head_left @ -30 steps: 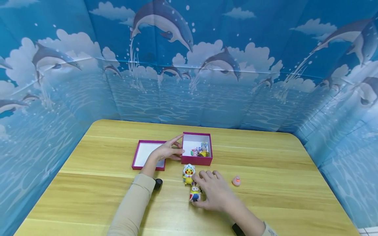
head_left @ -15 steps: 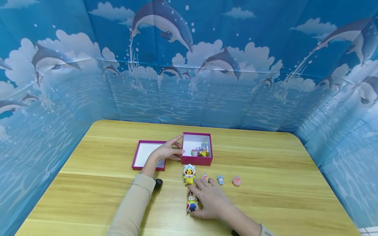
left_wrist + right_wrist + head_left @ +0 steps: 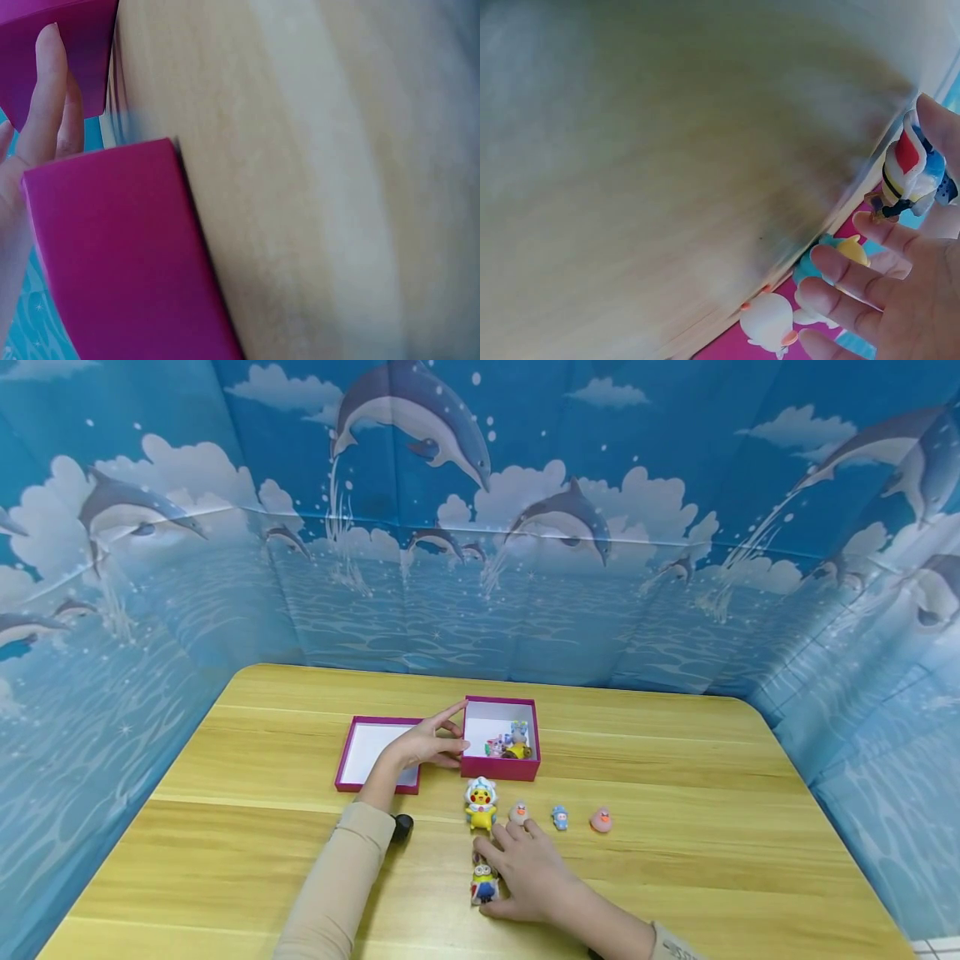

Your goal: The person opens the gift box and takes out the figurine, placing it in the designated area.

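My right hand holds a Minion figure between thumb and index finger, low over the table. In the right wrist view this Minion figure shows a red and white cape, while the other fingers stay spread. Just beyond it stands a yellow Pikachu figure in a white hood. My left hand rests its fairly straight fingers against the left side of an open magenta box. Several small figures lie inside that box. In the left wrist view the fingers touch the box wall.
Left of the box lies its shallow magenta lid, white inside, under my left wrist. A whitish duck, a small blue figure and a pink duck form a row on the wooden table. A dolphin-print curtain hangs behind.
My right hand has carried the Minion figure nearer and slightly left, away from the Pikachu. The whitish duck and blue figure, earlier hidden behind that hand, now show. The left hand stays put.
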Available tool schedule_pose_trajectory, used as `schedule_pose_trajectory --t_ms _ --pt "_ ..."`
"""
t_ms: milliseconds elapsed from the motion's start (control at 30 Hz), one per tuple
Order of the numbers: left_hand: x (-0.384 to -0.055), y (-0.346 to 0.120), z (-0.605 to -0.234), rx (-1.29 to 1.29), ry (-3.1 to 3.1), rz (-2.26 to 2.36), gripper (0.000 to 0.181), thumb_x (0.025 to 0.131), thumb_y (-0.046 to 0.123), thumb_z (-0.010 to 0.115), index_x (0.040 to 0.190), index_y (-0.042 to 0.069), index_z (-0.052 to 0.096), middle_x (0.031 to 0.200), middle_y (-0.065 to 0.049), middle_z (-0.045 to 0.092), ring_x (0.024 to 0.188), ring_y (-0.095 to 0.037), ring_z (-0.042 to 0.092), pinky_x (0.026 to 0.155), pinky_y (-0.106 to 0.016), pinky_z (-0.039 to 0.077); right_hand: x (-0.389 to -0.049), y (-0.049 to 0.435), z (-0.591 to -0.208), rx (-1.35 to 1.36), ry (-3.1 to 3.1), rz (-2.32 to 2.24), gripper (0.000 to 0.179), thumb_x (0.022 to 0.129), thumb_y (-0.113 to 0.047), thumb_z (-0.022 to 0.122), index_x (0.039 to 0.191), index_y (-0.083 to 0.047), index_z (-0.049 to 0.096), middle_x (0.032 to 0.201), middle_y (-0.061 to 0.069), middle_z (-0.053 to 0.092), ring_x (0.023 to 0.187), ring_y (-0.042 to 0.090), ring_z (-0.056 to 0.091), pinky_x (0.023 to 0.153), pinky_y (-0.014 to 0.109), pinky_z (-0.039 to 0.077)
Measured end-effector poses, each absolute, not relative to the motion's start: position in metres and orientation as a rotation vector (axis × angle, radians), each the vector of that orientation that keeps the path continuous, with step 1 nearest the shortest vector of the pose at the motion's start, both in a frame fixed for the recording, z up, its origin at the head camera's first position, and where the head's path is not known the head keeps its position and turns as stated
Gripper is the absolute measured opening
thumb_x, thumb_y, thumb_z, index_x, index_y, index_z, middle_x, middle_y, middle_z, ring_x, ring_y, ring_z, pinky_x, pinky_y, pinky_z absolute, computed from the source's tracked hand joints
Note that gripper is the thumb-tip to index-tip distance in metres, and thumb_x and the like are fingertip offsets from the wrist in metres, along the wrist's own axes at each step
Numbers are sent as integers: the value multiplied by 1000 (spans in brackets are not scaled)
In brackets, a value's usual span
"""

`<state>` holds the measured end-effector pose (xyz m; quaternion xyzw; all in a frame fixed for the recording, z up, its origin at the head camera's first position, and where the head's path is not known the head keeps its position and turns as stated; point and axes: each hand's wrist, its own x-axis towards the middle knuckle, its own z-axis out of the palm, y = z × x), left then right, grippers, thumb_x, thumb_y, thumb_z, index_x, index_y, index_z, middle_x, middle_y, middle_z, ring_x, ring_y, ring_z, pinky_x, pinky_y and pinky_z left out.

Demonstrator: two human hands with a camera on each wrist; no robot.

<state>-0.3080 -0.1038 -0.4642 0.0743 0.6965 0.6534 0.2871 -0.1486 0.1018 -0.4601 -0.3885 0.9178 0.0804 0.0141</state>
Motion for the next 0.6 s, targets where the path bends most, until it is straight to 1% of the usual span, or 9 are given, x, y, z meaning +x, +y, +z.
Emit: schedule_pose_trajectory --t_ms 133,367,600 --pt "-308 -104 -465 210 1864 1742 76 87 5 60 146 30 20 114 -12 38 84 -20 56 79 -40 53 -149 102 -462 -1197 2857 245 69 73 -72 51 122 -23 46 107 2 49 99 19 49 91 42 42" --pt "-309 -103 -465 205 1863 1748 75 87 4 61 146 32 22 113 -12 39 84 -20 56 79 -40 53 -148 103 -464 -1197 2881 289 71 75 -73 48 124 -23 46 105 1 48 95 18 48 85 36 41" --pt "-308 -103 -464 194 1863 1750 76 87 4 61 146 32 22 115 -12 38 84 -20 56 80 -41 53 -147 102 -463 -1195 2886 303 71 76 -73 47 125 -21 46 105 1 48 95 17 47 87 37 42"
